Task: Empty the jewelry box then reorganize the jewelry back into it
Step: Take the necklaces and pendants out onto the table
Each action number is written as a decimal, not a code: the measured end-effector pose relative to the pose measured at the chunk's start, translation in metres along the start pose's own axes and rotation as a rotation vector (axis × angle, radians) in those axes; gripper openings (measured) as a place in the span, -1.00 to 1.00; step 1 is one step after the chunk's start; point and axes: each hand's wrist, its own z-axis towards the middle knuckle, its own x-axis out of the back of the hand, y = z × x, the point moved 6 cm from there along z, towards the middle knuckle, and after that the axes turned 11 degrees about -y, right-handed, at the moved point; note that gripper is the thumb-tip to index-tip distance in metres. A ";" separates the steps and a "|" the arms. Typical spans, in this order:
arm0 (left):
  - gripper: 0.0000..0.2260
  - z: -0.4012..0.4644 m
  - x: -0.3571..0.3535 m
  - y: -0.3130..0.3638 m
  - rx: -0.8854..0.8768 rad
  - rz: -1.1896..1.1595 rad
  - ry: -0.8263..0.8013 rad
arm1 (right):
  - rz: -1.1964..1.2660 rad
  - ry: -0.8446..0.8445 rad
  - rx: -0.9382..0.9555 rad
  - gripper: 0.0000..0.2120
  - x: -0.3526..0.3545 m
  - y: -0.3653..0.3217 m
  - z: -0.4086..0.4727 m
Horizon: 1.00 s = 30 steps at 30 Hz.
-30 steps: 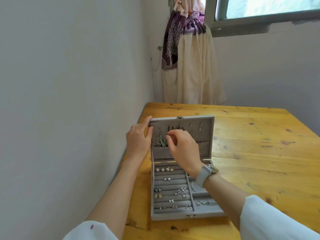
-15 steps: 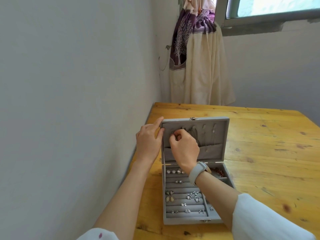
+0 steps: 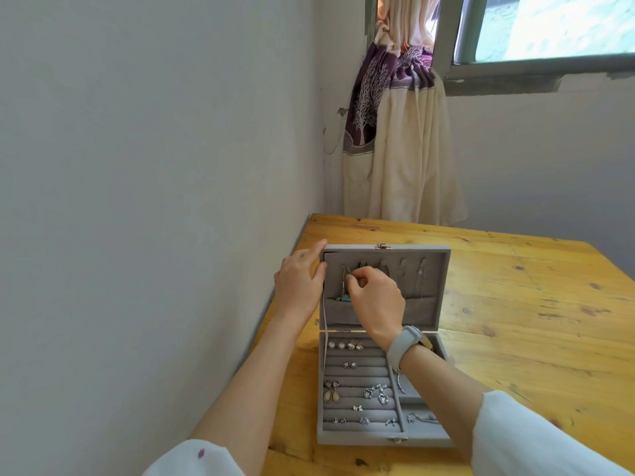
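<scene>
A grey velvet jewelry box (image 3: 364,438) stands open on the wooden table (image 3: 515,321), its lid (image 3: 433,269) upright. My left hand (image 3: 299,283) rests on the lid's left edge, fingers straight, steadying it. My right hand (image 3: 376,300) is in front of the lid's inner face and pinches a hanging necklace (image 3: 344,285) near the left hooks; its turquoise pendant lies at the lid's pocket. Several earrings and rings (image 3: 357,389) sit in the rolled rows of the base. A thin bracelet (image 3: 421,418) lies in the right compartment.
A white wall runs close along the table's left edge. A cream and purple curtain (image 3: 402,149) hangs behind the table's far edge under a window. Bare wooden tabletop extends to the right of the box.
My right hand has moved up from the pendant to the top of the necklace at the lid's hooks. My left hand stays on the lid's edge. The camera view shifted left.
</scene>
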 end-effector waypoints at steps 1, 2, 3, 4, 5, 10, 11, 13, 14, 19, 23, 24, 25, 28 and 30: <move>-0.63 0.000 0.000 0.000 0.000 -0.004 0.003 | 0.032 -0.006 -0.019 -0.79 -0.002 0.002 -0.001; -0.63 -0.001 0.000 0.000 0.002 -0.010 0.005 | 0.062 -0.008 -0.041 -0.79 -0.004 0.003 -0.001; -0.64 -0.001 0.001 0.000 0.003 -0.020 0.008 | 0.086 -0.006 -0.061 -0.79 -0.005 0.002 -0.001; -0.64 0.000 0.001 -0.001 0.005 -0.034 0.010 | 0.103 -0.004 -0.076 -0.79 -0.006 0.001 -0.001; -0.64 0.000 0.001 -0.001 0.006 -0.049 0.012 | 0.116 -0.004 -0.086 -0.78 -0.007 -0.001 0.000; -0.63 0.001 0.001 -0.003 -0.012 -0.065 0.006 | 0.164 -0.031 -0.162 -0.79 -0.015 -0.005 0.003; -0.63 0.002 0.001 -0.004 -0.016 -0.061 0.006 | 0.184 -0.027 -0.172 -0.79 -0.015 -0.005 0.004; -0.63 0.002 0.002 -0.005 -0.024 -0.055 0.014 | 0.214 -0.007 -0.168 -0.81 -0.015 -0.005 0.004; -0.63 0.001 0.002 -0.005 -0.026 -0.053 0.018 | 0.225 0.009 -0.160 -0.82 -0.014 -0.004 0.004; -0.63 0.001 0.001 -0.002 -0.033 -0.026 0.039 | 0.399 0.083 -0.066 -0.89 -0.003 -0.007 0.006; -0.62 -0.002 -0.001 0.000 -0.018 0.010 0.028 | 0.501 0.031 0.094 -0.93 0.010 -0.015 0.000; -0.60 -0.005 -0.001 0.002 -0.012 0.018 0.030 | 0.508 0.017 0.130 -0.93 0.016 -0.014 -0.003; -0.59 -0.009 -0.001 0.005 -0.008 0.026 0.041 | 0.512 0.007 0.162 -0.94 0.023 -0.012 -0.008; -0.59 -0.032 0.000 0.018 -0.015 0.019 0.117 | 0.524 -0.019 0.231 -0.91 0.052 0.000 -0.026; -0.62 -0.057 -0.006 0.031 -0.028 -0.075 0.108 | 0.499 -0.081 0.244 -0.91 0.070 0.012 -0.042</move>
